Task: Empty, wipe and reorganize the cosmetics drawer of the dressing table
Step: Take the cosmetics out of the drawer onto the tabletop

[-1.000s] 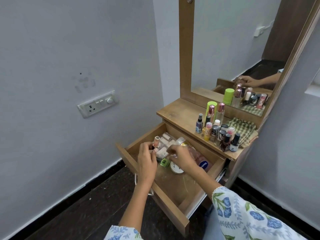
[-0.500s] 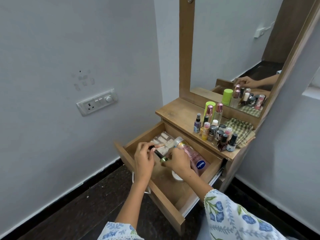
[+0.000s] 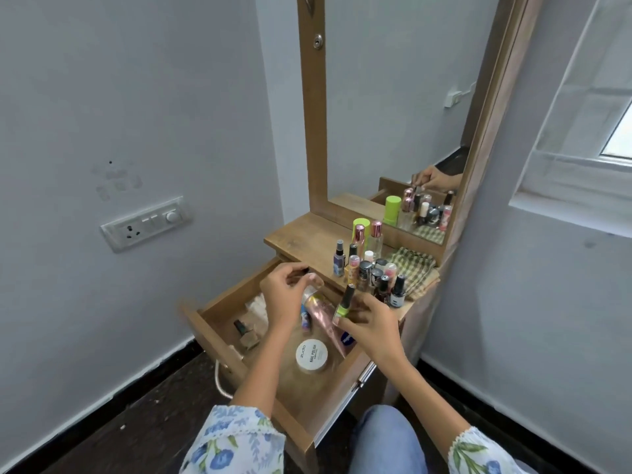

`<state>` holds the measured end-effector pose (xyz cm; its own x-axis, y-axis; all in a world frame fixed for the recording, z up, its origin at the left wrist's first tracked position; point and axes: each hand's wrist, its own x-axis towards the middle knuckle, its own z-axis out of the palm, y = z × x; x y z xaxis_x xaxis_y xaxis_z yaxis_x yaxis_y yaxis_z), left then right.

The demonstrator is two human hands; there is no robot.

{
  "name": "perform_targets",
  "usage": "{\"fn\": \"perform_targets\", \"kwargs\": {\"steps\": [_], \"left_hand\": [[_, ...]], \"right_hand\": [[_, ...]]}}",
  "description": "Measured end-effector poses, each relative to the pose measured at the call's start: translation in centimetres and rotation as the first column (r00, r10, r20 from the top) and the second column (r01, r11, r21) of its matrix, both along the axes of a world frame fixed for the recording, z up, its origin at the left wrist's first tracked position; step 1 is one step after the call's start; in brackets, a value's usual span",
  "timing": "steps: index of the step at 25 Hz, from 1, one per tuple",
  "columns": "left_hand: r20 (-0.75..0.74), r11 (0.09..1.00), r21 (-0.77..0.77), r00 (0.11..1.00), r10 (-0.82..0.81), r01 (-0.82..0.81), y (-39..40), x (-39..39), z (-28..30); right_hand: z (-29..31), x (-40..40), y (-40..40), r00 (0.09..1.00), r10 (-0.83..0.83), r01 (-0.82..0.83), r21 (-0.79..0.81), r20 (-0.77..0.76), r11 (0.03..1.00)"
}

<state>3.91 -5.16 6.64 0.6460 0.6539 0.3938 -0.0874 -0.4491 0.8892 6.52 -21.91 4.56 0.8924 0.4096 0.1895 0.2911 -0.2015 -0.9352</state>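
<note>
Drawer [image 3: 219,323] pulled open below worktop [image 3: 307,239], part emptied; right hand [image 3: 371,323] pinches green polish bottle [image 3: 343,307], left hand [image 3: 284,295] pinches a small item, probably bound for worktop.

Lime-green polish bottle [image 3: 343,309], checked cloth [image 3: 415,272]

White sleeves [image 3: 236,439] printed with blue flowers and green leaves; light blue jeans [image 3: 386,439].
</note>
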Motion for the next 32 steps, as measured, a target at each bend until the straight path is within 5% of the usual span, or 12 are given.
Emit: {"fn": "perform_targets", "kwargs": {"steps": [18,26,29,32], "left_hand": [[-0.083,1.0,-0.003,0.996,0.015,-0.015,-2.2,5.3,-0.4],[-0.029,0.999,0.023,0.999,0.031,-0.031,-4.3,3.1,-1.0],[0.014,0.999,0.015,0.999,0.029,-0.029,-5.6,1.7,-1.1],[0.031,0.999,0.0,0.999,0.033,-0.033,-6.5,0.7,-1.1]], "right_hand": [[1.2,0.6,-2.8,0.987,-0.082,0.072,0.081,0.138,0.994],[5.4,2.7,-4.5,0.919,-0.132,0.104,0.094,0.371,0.99],[7.0,7.5,-5.6,0.936,-0.218,0.201,0.09,0.275,0.975],[6.6,11.7,-5.6,0.964,-0.184,0.202,-0.077,0.194,0.976]]}}
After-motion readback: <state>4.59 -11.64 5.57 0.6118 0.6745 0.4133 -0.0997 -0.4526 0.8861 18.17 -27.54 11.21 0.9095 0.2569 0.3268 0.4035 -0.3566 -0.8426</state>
